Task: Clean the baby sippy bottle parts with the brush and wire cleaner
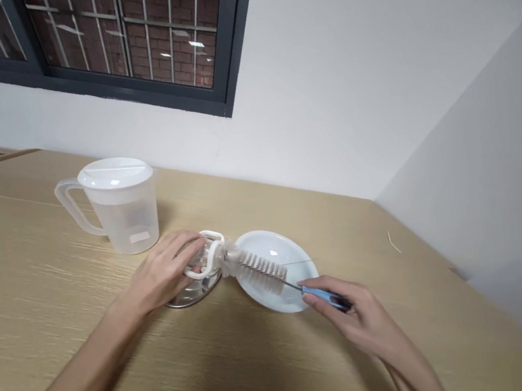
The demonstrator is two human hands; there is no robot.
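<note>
"What is hardest to make out?"

"The clear, rounded vessel with white curved handles [212, 257]. The left hand [168, 268] is wrapped over it, so most of its body is hidden. I cannot tell how far the brush tip goes into it."

"Which brush?"

"The long brush with pale, ringed bristles, a dark wire stem and a blue handle [271, 272]. The right hand [355, 313] is clamped on that handle, and the palm covers its end. The bristles reach from that grip towards the left hand's, with a fluffy tuft at the vessel's mouth."

"And beneath them?"

"Under the brush, just beyond the right grip, is a glossy white shallow round bowl [295, 250]. I cannot tell whether the bristles touch it. Below the left grip is a shiny silver metal disc [194, 293], partly covered."

"Anything past the left hand?"

"A frosted plastic pitcher with a white lid [126, 211], its contents blurred by the cloudy wall. All stand on a pale wood-grain table [467, 348]."
</note>
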